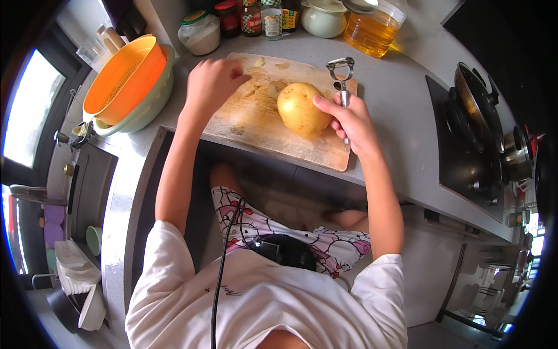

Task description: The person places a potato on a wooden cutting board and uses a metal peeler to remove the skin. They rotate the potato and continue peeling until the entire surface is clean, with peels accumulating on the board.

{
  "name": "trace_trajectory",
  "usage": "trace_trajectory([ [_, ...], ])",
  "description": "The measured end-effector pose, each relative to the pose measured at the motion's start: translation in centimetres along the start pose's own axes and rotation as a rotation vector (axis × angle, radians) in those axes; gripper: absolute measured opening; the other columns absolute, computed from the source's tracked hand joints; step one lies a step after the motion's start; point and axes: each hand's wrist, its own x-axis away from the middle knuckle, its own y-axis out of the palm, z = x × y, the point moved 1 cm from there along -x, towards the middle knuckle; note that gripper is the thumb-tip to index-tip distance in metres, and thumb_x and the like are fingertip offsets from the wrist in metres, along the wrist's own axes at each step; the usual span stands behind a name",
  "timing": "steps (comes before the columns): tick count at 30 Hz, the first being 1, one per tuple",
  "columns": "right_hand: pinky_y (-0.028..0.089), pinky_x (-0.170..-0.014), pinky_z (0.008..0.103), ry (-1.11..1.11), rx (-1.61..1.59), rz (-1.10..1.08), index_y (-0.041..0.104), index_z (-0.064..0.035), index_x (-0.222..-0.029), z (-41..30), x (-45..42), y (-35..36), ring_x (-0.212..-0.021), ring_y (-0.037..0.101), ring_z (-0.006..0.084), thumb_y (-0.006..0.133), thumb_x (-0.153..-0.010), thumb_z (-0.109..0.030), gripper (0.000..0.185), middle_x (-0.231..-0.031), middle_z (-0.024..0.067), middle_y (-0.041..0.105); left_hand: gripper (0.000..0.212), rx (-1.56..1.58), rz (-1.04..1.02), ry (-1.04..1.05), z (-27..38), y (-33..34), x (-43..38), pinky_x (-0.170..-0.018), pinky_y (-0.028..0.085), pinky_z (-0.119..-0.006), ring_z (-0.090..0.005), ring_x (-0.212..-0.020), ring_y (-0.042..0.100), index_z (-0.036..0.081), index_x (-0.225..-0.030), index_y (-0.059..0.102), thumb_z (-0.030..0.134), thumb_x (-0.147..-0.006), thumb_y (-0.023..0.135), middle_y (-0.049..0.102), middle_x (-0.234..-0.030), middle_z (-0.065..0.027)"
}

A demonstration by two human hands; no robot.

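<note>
My right hand (pixel 354 122) grips the handle of a metal Y-shaped peeler (pixel 344 83), its head pointing away from me. Its thumb touches a large yellow potato (pixel 301 110) with its skin on, over the right half of a wooden cutting board (pixel 322 157). Whether the potato rests on the board or is held slightly above it, I cannot tell. My left hand (pixel 216 80) is over the board's left edge, fingers bent and thumb apart, with nothing visible in it. Small pale scraps (pixel 260 61) and wet patches lie on the board.
An orange colander (pixel 124 78) leans in a pale green basin (pixel 150 109) at the left, near the sink. Behind the board stand jars, bottles, a lidded pale pot (pixel 323 18) and a jug of yellow oil (pixel 372 32). A black cooktop (pixel 457 174) with pans is on the right.
</note>
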Motion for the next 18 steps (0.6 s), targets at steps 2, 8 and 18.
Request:
trace_trajectory([
  [2, 0.029, -0.037, 0.0193, 0.006, 0.002, 0.026, 0.039, -0.0192, -0.072, 0.1, 0.6, -1.0, -0.048, 0.042, 0.0019, 0.087, -0.087, -0.032, 0.052, -0.063, -0.0078, 0.045, 0.026, 0.057, 0.246, -0.024, 0.3, -0.7, 5.5, -0.067, 0.053, -0.043, -0.0331, -0.068, 0.065, 0.009, -0.078, 0.073, 0.033, -0.087, 0.078, 0.069, -0.07, -0.0079],
  [8, 0.03, -0.038, 0.0203, -0.048, 0.089, 0.065, 0.039, -0.0179, -0.074, 0.3, 0.9, -0.6, -0.049, 0.043, 0.0028, 0.088, -0.086, -0.036, 0.053, -0.063, -0.0068, 0.044, 0.04, 0.168, 0.04, -0.482, -0.4, 3.5, 27.8, -0.049, 0.038, -0.039, -0.029, -0.047, 0.05, 0.0, -0.064, 0.055, 0.019, -0.094, 0.074, 0.049, -0.056, -0.0147],
  [18, 0.041, -0.053, 0.0298, -0.26, 0.342, 0.138, 0.044, -0.01, -0.073, 0.3, -0.3, 0.4, -0.056, 0.046, 0.0112, 0.09, -0.079, -0.048, 0.059, -0.061, 0.0002, 0.049, 0.016, 0.163, -0.668, -0.31, -2.7, 11.0, 40.4, -0.078, 0.057, -0.051, -0.0407, -0.088, 0.071, 0.011, -0.102, 0.074, 0.015, -0.089, 0.066, 0.074, -0.098, -0.0161],
])
